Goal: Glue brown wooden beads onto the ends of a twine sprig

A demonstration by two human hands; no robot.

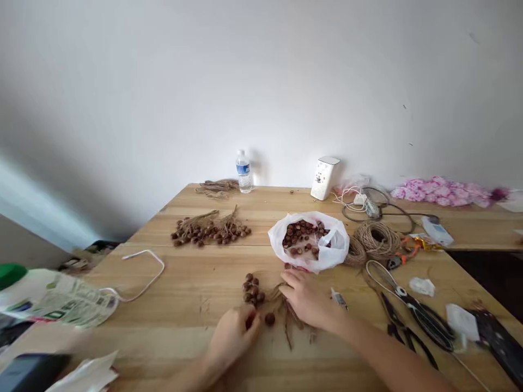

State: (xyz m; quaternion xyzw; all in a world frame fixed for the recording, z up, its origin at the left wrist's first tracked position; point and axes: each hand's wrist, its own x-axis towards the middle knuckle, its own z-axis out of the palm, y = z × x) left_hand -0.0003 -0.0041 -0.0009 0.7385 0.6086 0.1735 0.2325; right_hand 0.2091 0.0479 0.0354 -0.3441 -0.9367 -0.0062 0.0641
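My left hand (232, 333) is closed, its fingers curled round a small brown round nut (249, 320) near the front middle of the wooden table. Just beyond it lies a small cluster of brown nuts (253, 291), and one loose nut (269, 319) sits between my hands. My right hand (304, 298) comes in from the right, its fingertips bent down on thin twine strands (278, 293) that spread out under it. Its thumb is hidden. Behind that hand an open white plastic bag (278, 250) holds many brown nuts.
Tied bunches of nuts on twine (210, 231) lie at the back left. A water bottle (244, 173) and a white box (324, 178) stand near the wall. Twine coils (376, 239), pliers (402, 326), scissors (425, 316) and a small tube (338, 298) lie on the right.
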